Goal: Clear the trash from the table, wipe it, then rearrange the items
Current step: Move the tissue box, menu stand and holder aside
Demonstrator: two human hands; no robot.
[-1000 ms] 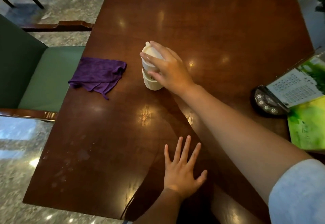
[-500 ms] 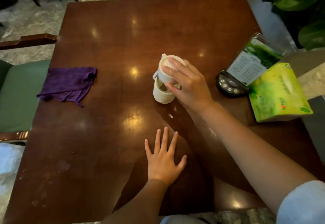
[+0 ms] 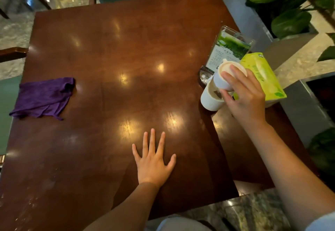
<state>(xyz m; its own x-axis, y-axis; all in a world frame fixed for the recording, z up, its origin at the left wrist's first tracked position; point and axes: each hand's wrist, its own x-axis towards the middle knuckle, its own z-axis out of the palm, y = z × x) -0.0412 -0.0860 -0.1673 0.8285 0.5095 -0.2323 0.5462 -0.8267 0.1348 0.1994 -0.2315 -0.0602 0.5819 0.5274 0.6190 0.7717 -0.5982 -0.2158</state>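
My right hand (image 3: pixel 246 96) grips a small white lidded bin (image 3: pixel 216 89) by its upper part, near the right edge of the dark wooden table (image 3: pixel 108 49). The bin's lower ribbed cup sits on the table and the top leans left. My left hand (image 3: pixel 154 162) lies flat on the table near the front edge, fingers spread. A crumpled purple cloth (image 3: pixel 43 96) lies at the table's left edge.
A green tissue pack (image 3: pixel 262 74) and an upright menu card stand (image 3: pixel 230 49) on a dark base stand at the right edge, just behind the bin. Potted plants (image 3: pixel 286 13) fill the right side. A green-cushioned chair (image 3: pixel 7 114) is on the left.
My right hand has carried the white bin from the middle of the table to its right edge, beside the tissue pack and menu stand. My left hand stays flat on the table.
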